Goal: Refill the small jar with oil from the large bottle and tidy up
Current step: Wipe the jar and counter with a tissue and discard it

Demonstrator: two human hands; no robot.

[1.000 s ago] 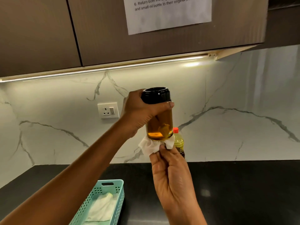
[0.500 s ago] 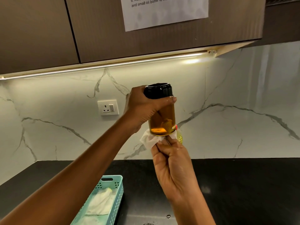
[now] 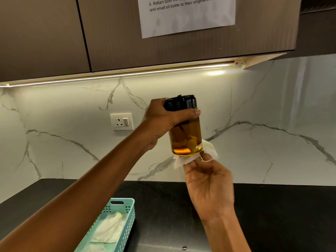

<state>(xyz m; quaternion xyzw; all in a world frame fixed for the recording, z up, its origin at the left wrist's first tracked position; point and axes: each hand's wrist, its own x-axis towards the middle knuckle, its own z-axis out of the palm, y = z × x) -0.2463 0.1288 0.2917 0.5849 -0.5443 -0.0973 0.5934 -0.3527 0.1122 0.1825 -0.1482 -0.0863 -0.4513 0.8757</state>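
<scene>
I hold the small glass jar [image 3: 186, 137] of amber oil up in front of the marble wall; its black lid [image 3: 180, 104] is on. My left hand [image 3: 163, 122] grips the jar just under the lid, thumb across the front. My right hand [image 3: 209, 184] pinches a white tissue [image 3: 183, 161] and presses it against the jar's bottom and lower right side. The large oil bottle is hidden behind the jar and hands.
A teal plastic basket [image 3: 125, 211] with white tissues in it lies on the black counter [image 3: 281, 215] at lower left. A wall socket [image 3: 121, 122] is left of the jar. Brown cabinets with a taped paper sheet [image 3: 187, 17] hang overhead.
The jar and both hands have risen a little. The tissue has shifted from under the jar toward its lower right side. The large bottle's red cap is no longer visible.
</scene>
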